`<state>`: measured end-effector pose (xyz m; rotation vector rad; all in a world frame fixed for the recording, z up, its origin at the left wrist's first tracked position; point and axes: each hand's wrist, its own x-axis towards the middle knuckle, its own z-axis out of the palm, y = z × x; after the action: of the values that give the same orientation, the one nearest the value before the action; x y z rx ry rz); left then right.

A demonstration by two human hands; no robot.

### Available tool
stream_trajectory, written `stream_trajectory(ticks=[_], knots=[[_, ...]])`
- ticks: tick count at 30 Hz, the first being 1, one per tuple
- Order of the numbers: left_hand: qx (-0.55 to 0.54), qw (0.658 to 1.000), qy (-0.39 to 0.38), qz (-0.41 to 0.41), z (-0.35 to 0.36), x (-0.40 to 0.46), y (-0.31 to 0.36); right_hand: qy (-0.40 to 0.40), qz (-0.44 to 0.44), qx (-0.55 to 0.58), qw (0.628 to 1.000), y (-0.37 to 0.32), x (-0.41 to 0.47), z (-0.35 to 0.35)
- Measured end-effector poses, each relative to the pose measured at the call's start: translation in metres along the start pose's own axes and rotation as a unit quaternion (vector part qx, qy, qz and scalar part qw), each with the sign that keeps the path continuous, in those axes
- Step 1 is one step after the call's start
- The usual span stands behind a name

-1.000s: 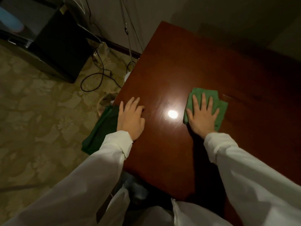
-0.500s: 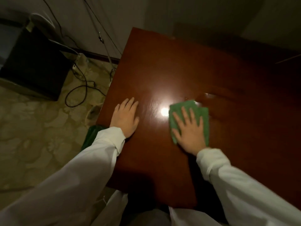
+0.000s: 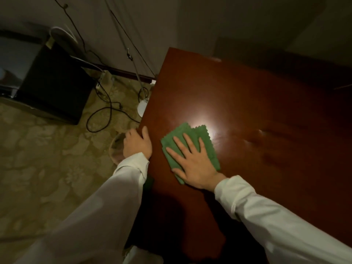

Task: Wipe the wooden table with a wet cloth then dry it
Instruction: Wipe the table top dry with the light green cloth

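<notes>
Green cloth (image 3: pixel 190 147) spread on wooden table (image 3: pixel 247 103) near its left edge, pinned under right hand (image 3: pixel 192 161), fingers splayed flat. Left hand (image 3: pixel 137 143) hooked loosely over that edge, grasping nothing else. Beyond on patterned carpet (image 3: pixel 47 159): black cabinet (image 3: pixel 55 86), looping cables (image 3: pixel 106 111).
</notes>
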<state>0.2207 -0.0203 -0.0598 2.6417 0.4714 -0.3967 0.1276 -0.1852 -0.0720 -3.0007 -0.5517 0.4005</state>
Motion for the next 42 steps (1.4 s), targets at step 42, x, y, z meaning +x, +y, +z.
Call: stream_trajectory(ticks=[42], knots=[[0.003,0.995,0.095,0.027,0.009,-0.003,0.009,0.057,0.220,0.056,0.972,0.135,0.158,-0.057]])
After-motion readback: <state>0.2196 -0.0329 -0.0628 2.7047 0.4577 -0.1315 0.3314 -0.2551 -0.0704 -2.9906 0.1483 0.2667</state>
